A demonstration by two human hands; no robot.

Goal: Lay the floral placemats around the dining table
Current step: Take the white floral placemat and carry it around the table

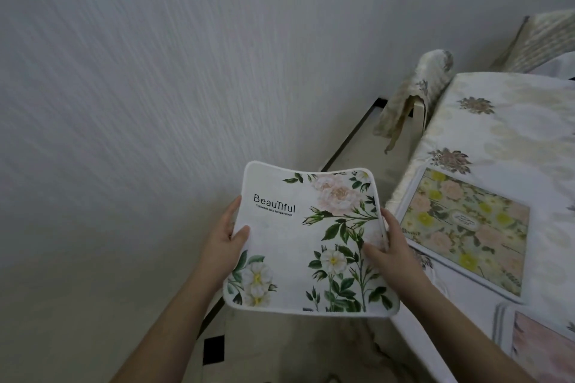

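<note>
From the head view, a white floral placemat (306,242) printed "Beautiful" is held in the air off the left edge of the counter (504,134), over the floor and facing the wall. The left hand (225,238) pinches its left edge, thumb on top, and the right hand (389,242) pinches the right edge the same way, so the mat bows slightly between them. On the patterned cloth of the counter a yellow-and-pink placemat (466,230) already lies flat, with a pink placemat (541,348) near it at the lower right corner. The likely trouble is placement: the held mat is limp, so a one-handed release could let it fold or slide off the edge. Set too close, it would overlap the yellow-and-pink one or sit askew. A covered chair back (420,87) stands just beside the far edge and could catch a swinging corner.
</note>
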